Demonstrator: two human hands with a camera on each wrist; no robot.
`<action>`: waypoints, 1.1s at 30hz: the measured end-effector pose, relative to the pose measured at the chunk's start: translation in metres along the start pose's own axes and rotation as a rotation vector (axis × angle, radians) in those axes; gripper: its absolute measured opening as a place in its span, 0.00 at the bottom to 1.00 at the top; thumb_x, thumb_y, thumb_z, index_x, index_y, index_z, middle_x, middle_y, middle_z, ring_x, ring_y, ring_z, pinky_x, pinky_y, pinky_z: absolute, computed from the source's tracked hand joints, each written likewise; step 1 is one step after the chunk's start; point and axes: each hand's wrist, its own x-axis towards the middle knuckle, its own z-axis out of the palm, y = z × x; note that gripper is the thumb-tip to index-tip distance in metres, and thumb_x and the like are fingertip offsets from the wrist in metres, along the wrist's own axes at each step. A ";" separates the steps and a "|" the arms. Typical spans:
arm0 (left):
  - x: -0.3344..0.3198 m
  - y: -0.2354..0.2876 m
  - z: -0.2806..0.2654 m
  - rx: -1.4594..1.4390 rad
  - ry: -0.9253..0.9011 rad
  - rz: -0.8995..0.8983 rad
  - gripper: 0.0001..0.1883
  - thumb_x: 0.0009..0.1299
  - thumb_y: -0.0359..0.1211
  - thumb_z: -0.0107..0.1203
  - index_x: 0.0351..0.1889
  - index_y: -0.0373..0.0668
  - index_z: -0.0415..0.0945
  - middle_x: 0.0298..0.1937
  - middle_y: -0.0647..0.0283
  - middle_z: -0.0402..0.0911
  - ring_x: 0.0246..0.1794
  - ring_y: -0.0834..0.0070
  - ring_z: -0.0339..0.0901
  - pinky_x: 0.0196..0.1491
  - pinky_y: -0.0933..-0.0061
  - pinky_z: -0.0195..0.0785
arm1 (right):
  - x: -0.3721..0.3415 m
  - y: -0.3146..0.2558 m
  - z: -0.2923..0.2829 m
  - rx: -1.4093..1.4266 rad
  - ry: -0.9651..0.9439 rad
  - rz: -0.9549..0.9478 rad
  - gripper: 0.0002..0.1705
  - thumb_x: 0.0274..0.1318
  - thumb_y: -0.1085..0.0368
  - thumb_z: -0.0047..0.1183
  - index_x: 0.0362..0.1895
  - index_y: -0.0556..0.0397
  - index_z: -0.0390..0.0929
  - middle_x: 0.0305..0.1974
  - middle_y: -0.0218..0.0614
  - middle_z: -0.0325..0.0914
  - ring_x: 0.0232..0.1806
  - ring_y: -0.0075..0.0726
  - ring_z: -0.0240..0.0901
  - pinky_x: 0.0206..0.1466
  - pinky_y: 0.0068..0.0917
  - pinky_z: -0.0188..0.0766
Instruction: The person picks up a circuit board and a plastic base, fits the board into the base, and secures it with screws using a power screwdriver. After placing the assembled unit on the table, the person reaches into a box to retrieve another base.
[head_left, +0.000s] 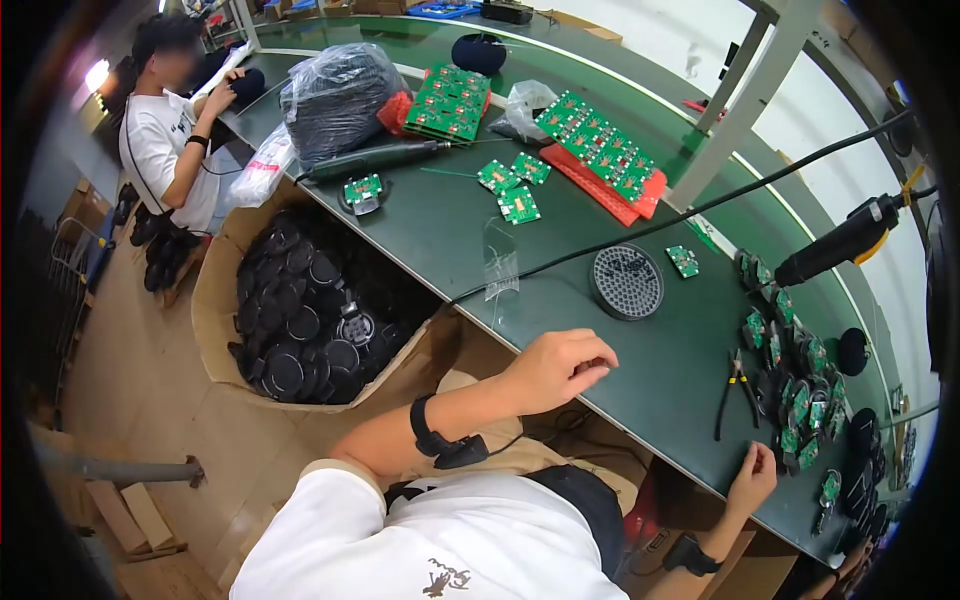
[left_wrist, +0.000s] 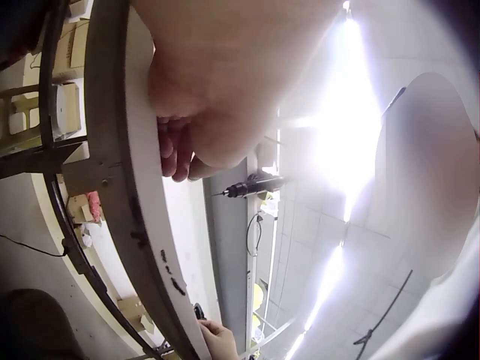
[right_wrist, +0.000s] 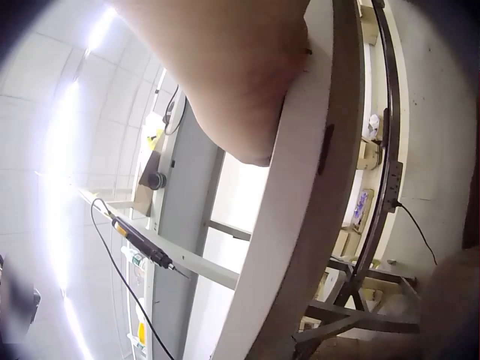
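My left hand [head_left: 558, 372] hovers at the front edge of the green worktable, fingers loosely bent, nothing seen in them. A round black dish with a perforated grid [head_left: 627, 281] lies just beyond it. My right hand [head_left: 752, 482] rests at the table edge farther right, its fingers loosely curled with nothing visible between them. Close by it are yellow-and-black handled pliers [head_left: 737, 395] and a heap of black parts with green circuit boards [head_left: 805, 400]. In the left wrist view the left hand's fingers [left_wrist: 177, 154] curl inward; the right wrist view shows mostly the hand's heel.
A black electric screwdriver [head_left: 840, 240] hangs over the heap, its cable crossing the table. Stacked circuit board panels [head_left: 450, 103], red bubble wrap [head_left: 600, 187] and loose boards [head_left: 519, 205] lie farther back. A carton [head_left: 222, 330] of black round parts stands left; another person [head_left: 170, 140] sits beyond.
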 end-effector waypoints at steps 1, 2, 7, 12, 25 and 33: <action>0.000 0.005 -0.007 -0.078 0.057 -0.041 0.06 0.69 0.26 0.63 0.43 0.40 0.83 0.35 0.61 0.82 0.30 0.71 0.81 0.34 0.71 0.73 | -0.001 -0.002 0.000 -0.036 0.018 -0.012 0.10 0.71 0.65 0.57 0.46 0.60 0.83 0.35 0.31 0.81 0.34 0.23 0.73 0.40 0.23 0.72; -0.001 0.010 -0.019 -0.148 0.120 -0.091 0.05 0.70 0.25 0.62 0.42 0.39 0.83 0.35 0.60 0.82 0.31 0.69 0.81 0.36 0.69 0.74 | -0.002 -0.004 0.004 -0.065 0.025 -0.026 0.09 0.71 0.66 0.57 0.45 0.61 0.83 0.36 0.34 0.82 0.35 0.25 0.74 0.40 0.24 0.72; -0.037 0.001 -0.121 0.221 0.479 -0.345 0.04 0.68 0.27 0.64 0.39 0.39 0.83 0.33 0.57 0.85 0.30 0.68 0.84 0.34 0.69 0.75 | 0.001 0.012 0.004 -0.093 0.007 -0.044 0.12 0.73 0.63 0.57 0.46 0.62 0.82 0.37 0.36 0.83 0.37 0.29 0.77 0.45 0.28 0.75; -0.124 -0.133 -0.233 1.047 0.019 -1.207 0.15 0.62 0.40 0.72 0.41 0.42 0.87 0.42 0.50 0.89 0.42 0.50 0.88 0.48 0.52 0.82 | 0.007 0.027 0.002 -0.043 -0.061 0.001 0.13 0.74 0.63 0.55 0.47 0.62 0.82 0.36 0.35 0.82 0.37 0.27 0.75 0.46 0.26 0.73; -0.157 -0.277 -0.229 0.832 0.384 -1.139 0.26 0.70 0.36 0.58 0.64 0.37 0.69 0.61 0.36 0.76 0.61 0.40 0.78 0.61 0.46 0.75 | 0.007 -0.046 -0.002 -0.304 0.050 -0.126 0.15 0.65 0.56 0.66 0.38 0.56 0.89 0.35 0.46 0.89 0.35 0.46 0.85 0.42 0.38 0.80; -0.135 -0.300 -0.233 0.827 0.423 -0.888 0.26 0.64 0.44 0.68 0.58 0.43 0.81 0.52 0.46 0.86 0.55 0.45 0.83 0.56 0.49 0.77 | -0.001 0.005 0.006 -0.074 0.002 -0.020 0.08 0.72 0.67 0.56 0.41 0.60 0.80 0.31 0.28 0.75 0.31 0.22 0.66 0.34 0.23 0.63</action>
